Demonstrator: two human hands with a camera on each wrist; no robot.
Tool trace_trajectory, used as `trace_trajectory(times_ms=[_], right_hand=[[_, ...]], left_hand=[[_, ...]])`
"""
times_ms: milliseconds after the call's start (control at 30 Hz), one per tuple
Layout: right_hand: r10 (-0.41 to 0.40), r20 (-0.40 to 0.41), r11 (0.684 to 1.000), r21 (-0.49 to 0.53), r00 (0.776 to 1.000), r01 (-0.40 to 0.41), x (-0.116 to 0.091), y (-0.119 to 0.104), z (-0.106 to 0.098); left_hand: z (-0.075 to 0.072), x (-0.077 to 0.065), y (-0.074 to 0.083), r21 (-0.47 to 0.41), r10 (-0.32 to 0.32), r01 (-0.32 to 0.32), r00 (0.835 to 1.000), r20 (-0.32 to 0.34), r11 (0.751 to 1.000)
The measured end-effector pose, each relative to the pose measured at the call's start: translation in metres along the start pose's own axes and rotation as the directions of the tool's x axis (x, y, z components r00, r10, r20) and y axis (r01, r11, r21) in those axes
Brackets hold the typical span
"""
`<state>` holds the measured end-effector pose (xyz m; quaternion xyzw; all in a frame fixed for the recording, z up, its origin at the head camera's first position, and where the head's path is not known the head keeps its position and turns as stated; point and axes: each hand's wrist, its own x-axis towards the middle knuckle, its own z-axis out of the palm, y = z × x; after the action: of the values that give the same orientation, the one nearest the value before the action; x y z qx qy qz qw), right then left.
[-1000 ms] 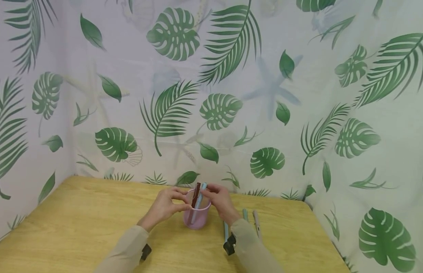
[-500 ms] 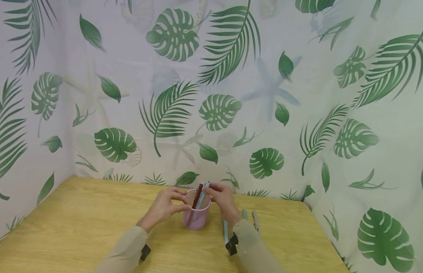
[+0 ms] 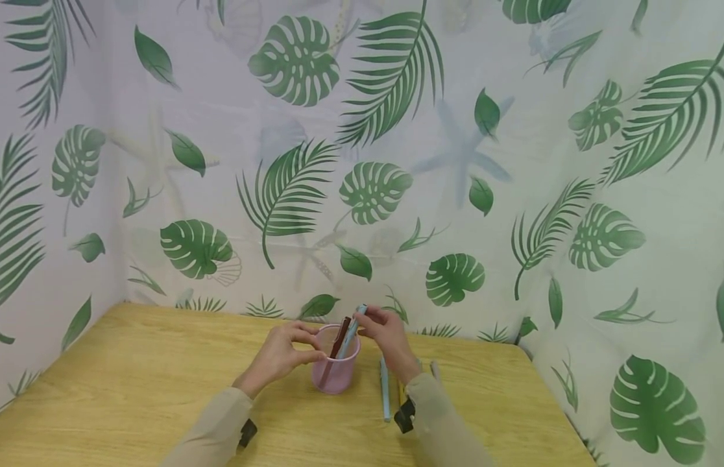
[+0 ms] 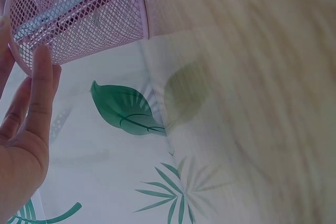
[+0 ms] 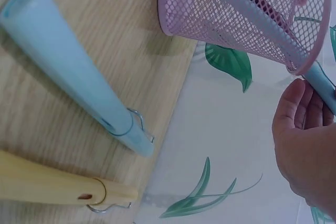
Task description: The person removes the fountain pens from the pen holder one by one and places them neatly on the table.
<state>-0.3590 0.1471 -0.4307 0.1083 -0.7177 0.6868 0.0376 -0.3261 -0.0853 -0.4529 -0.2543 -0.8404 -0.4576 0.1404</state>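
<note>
My left hand (image 3: 280, 351) pinches the rim of a pink mesh pen cup (image 3: 337, 379) between thumb and fingers. The cup stands upright on the table. Two pens lean in it: a dark red pen (image 3: 340, 338) and a light blue pen (image 3: 349, 335). My right hand (image 3: 390, 338) pinches the upper end of the light blue pen, at the cup's right rim. In the right wrist view, this pen's lower end shows through the mesh, above the cup's base. The left wrist view shows my left fingertips at the rim of the cup.
Right of the cup, another light blue pen (image 3: 385, 392) and a yellow pen (image 5: 58, 182) lie on the wooden table (image 3: 163, 383), both with wire clips. A grey pen (image 3: 434, 371) is partly behind my right sleeve. A leaf-patterned curtain (image 3: 315, 130) hangs behind.
My right hand has moved right and slightly up; the light blue pen it pinches has risen in the cup and tilts further right. My left hand stays at the rim.
</note>
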Motion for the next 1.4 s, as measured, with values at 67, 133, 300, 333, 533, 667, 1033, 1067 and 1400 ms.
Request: trace_trajectory(times_ms=[67, 133, 300, 333, 533, 667, 1033, 1067, 1400], right_hand=[[0.005, -0.004, 1.000, 0.026, 1.000, -0.005, 0.000, -0.002, -0.002], [0.003, -0.004, 0.999, 0.046, 1.000, -0.003, 0.000, -0.003, -0.003], [-0.037, -0.006, 0.992, 0.120, 0.999, 0.037, 0.002, -0.006, -0.009], [-0.048, -0.010, 0.989, 0.139, 0.999, 0.048, 0.003, -0.007, -0.010], [-0.083, -0.069, 0.972, 0.215, 0.994, 0.097, 0.004, -0.013, -0.019], [-0.082, -0.095, 0.960, 0.259, 0.992, 0.104, 0.005, -0.015, -0.026], [-0.069, -0.116, 0.951, 0.291, 0.991, 0.100, 0.004, -0.020, -0.029], [-0.068, -0.120, 0.951, 0.293, 0.990, 0.101, 0.004, -0.020, -0.029], [-0.068, -0.142, 0.938, 0.327, 0.987, 0.112, 0.005, -0.019, -0.031]], left_hand=[[0.000, 0.000, 0.000, 0.000, 0.000, 0.000, 1.000, 0.000, 1.000], [0.000, 0.000, 0.000, -0.001, 0.003, -0.003, 1.000, 0.001, 1.000], [0.000, 0.000, 0.000, 0.001, 0.002, -0.002, 1.000, -0.001, 1.000], [0.000, 0.000, 0.000, 0.004, 0.001, -0.001, 1.000, -0.003, 1.000], [0.000, 0.001, 0.002, 0.010, -0.002, 0.002, 1.000, 0.004, 1.000], [0.001, 0.001, 0.002, 0.009, -0.001, 0.001, 1.000, 0.011, 1.000], [0.000, 0.001, 0.002, 0.019, -0.005, 0.004, 1.000, 0.007, 1.000], [-0.001, 0.001, 0.002, 0.020, -0.004, 0.004, 1.000, 0.010, 1.000], [-0.001, 0.001, 0.002, 0.015, -0.010, 0.010, 1.000, 0.003, 1.000]])
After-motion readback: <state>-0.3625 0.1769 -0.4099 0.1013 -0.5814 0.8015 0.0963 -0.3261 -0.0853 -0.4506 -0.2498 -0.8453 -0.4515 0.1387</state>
